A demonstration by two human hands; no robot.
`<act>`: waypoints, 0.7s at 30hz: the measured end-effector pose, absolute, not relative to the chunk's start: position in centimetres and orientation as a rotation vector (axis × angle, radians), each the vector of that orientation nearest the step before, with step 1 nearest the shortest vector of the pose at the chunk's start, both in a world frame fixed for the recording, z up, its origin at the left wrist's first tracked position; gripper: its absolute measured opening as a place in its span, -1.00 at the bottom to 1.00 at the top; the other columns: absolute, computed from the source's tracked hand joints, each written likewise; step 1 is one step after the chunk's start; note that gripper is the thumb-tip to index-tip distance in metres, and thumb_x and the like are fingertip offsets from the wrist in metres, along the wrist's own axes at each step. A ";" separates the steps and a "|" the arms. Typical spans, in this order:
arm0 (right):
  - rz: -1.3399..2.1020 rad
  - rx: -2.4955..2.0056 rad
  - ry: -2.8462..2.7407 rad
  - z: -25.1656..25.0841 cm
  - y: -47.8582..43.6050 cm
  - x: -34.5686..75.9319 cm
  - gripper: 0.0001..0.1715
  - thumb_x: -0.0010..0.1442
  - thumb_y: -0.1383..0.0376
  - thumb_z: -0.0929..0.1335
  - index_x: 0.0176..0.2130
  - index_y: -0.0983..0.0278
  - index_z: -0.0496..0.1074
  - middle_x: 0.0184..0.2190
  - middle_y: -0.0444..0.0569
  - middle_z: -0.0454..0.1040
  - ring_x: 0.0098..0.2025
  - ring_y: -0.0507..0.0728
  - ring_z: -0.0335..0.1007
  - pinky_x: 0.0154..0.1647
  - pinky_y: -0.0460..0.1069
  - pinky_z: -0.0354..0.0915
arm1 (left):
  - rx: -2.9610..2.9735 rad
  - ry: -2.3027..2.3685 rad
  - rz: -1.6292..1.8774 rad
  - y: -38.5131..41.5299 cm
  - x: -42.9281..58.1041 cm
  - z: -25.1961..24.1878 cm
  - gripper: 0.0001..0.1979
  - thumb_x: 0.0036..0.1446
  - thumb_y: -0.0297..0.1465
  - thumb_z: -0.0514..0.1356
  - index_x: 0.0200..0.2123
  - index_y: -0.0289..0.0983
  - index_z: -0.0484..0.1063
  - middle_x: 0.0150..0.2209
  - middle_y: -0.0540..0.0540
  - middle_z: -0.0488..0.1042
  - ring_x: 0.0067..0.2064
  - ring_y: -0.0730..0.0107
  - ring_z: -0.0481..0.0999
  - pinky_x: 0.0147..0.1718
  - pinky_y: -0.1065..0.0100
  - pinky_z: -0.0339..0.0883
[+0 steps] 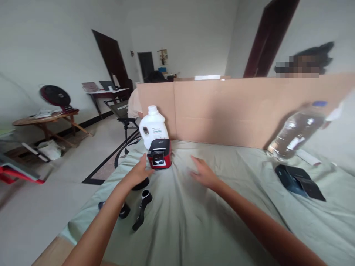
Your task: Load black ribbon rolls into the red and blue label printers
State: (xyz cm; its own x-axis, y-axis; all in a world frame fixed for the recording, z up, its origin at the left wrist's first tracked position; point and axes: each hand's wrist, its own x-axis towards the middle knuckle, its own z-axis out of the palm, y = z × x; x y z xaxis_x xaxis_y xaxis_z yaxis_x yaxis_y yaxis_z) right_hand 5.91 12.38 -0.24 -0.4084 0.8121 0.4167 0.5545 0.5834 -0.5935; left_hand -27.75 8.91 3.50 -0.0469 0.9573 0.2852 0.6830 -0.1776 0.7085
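Observation:
My left hand [139, 172] is open beside a small red and black printer-like device [160, 153], its thumb and index finger apart near the device's front left corner. Whether it touches the device I cannot tell. Farther right, my right hand [204, 174] hovers over the green cloth [191, 214] with its fingers spread and nothing in them. Just behind the device stands a white jug [155, 125] with a handle. A black curved piece with a ring-shaped end [142, 210] lies near my left forearm, which partly covers other dark items [124, 210].
A cardboard panel [199, 111] stands along the back of the cloth. At the right, a clear blue-capped bottle [296, 129] leans beside a dark flat device [299, 181] and a white roll [308, 157]. Behind the panel are people; a wooden table [50, 119] stands at left.

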 end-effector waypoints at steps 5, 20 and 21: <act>-0.102 -1.724 -1.826 1.1 5.9 26.9 -0.26 0.13 0.08 0.36 0.24 0.24 0.29 0.19 0.25 0.34 0.24 0.51 0.16 0.24 0.42 0.08 | 2.284 1.512 0.910 -0.7 -17.1 1.1 -0.38 0.27 -0.26 0.08 0.37 -0.07 0.04 0.36 -0.10 0.22 0.39 0.19 0.18 0.34 0.04 0.11; 0.250 -2.407 -1.220 1.5 3.8 38.8 0.23 -0.07 -0.19 0.43 0.36 0.29 0.04 0.15 0.33 0.36 0.18 0.47 0.30 0.05 0.22 0.28 | 2.645 0.866 0.216 -5.4 -2.3 -2.3 -0.40 0.38 -0.09 -0.07 0.42 -0.07 -0.03 0.44 -0.04 -0.02 0.47 0.20 -0.10 0.42 0.01 -0.29; 0.240 -2.386 -1.212 1.7 3.3 37.4 0.21 -0.06 -0.19 0.42 0.36 0.30 0.04 0.13 0.32 0.37 0.16 0.45 0.31 0.04 0.20 0.28 | 2.658 0.884 0.187 -5.7 -2.3 -2.3 -0.39 0.39 -0.08 -0.08 0.43 -0.08 -0.04 0.45 -0.04 -0.03 0.47 0.20 -0.11 0.42 0.02 -0.29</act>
